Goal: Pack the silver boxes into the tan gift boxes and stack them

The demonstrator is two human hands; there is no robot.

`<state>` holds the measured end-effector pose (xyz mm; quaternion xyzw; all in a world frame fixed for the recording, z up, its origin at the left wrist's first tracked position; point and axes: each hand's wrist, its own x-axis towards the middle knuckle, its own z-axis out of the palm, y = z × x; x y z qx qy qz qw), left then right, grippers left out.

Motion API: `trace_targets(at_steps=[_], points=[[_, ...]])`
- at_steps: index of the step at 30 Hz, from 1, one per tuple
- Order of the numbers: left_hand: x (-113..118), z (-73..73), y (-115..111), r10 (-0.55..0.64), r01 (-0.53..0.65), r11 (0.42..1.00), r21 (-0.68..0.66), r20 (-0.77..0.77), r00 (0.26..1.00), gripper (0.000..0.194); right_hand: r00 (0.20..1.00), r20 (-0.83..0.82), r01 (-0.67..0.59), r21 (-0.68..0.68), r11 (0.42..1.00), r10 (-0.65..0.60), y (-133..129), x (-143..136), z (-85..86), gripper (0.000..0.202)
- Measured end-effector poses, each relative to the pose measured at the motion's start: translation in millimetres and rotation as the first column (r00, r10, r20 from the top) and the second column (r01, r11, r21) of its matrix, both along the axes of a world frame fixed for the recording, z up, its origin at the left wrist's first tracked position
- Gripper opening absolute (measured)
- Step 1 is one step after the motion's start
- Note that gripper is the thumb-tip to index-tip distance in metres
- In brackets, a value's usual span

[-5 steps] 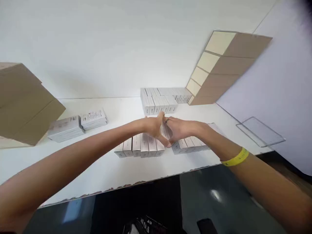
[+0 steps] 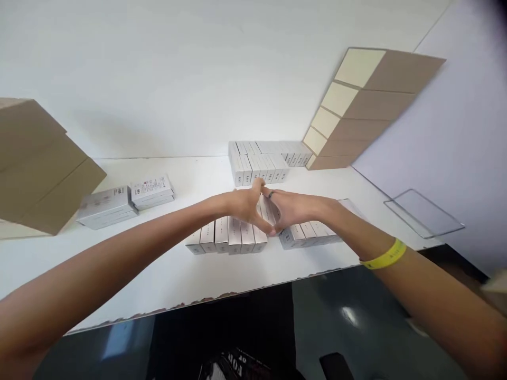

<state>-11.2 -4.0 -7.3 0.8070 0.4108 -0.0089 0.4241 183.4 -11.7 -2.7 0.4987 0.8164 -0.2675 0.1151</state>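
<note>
My left hand (image 2: 246,206) and my right hand (image 2: 292,207) meet above the white table, thumb tips together at the near side and fingers together at the far side. Between them a small white box (image 2: 268,211) shows, partly covered, and both hands are closed around it. Under and left of my left hand stands a row of upright white boxes (image 2: 234,237). To the right, beneath my right hand and wrist, lies another row of white boxes (image 2: 309,235). The far fingers are partly hidden behind the hands.
More white boxes (image 2: 259,163) stand in rows at the wall. Two short stacks of white boxes (image 2: 152,192) lie at left beside a brown cardboard piece (image 2: 47,163). A folded beige cardboard strip (image 2: 368,105) leans at back right, near a wire frame (image 2: 423,214). The table's front edge (image 2: 206,301) is chipped.
My hands stay almost in place; the thumb tips have shifted slightly upward and left. The boxes have not visibly moved.
</note>
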Motion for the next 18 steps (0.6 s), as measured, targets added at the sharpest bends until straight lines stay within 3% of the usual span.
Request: trace_targets(at_steps=[3,6,10,14,18], points=[[-12.2,4.9,-6.6,-0.007,0.006,1.000,-0.009,-0.054,0.998,0.140,0.999,0.017,-0.032,-0.003,0.999,0.032,-3.5,-1.9,1.3,0.121],[-24.1,9.9,-18.6,-0.027,0.038,0.998,0.047,-0.217,0.976,0.139,0.998,0.017,-0.059,0.021,0.998,0.059,-1.4,-3.0,2.2,0.128],[-32.2,6.5,-35.5,-0.053,0.087,0.990,0.110,-0.284,0.957,0.138,0.998,0.014,-0.056,0.102,0.993,0.055,10.8,-2.4,13.5,0.133],[-32.0,-4.0,-43.8,-0.035,0.088,0.970,0.228,-0.225,0.974,0.117,1.000,0.010,0.004,0.231,0.973,-0.007,23.1,3.2,48.0,0.135],[-30.3,-13.3,-45.4,-0.006,0.061,0.957,0.283,-0.193,0.981,0.107,0.996,-0.029,0.093,0.419,0.903,-0.089,45.6,28.5,87.4,0.132]])
